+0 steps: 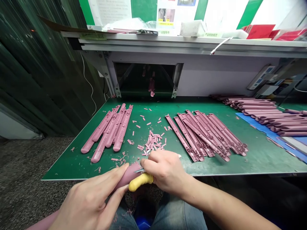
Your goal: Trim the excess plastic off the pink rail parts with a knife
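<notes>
Head view: along the left edge of the worktop (pixel 261 156) we record a batch of long pink strips (pixel 103 145). Our left hand (pixel 93 198) is clamped on a pink part (pixel 127 177), which slants across the front edge; whether it touches the worktop we cannot tell. Small pink pieces (pixel 153 140) lie heaped and scattered midway along the worktop, toward the front edge. Our right hand (pixel 165 169) is closed on a thin blade (pixel 139 171) at the part's far end; one finger wears a yellow cover (pixel 141 181), just beside the part. Right of it, we note a second batch of strips (pixel 201 135), overlapping. Farther right, toward the back edge, more pink parts (pixel 260 111) lie in rows, some on a blue sheet (pixel 255 124).
</notes>
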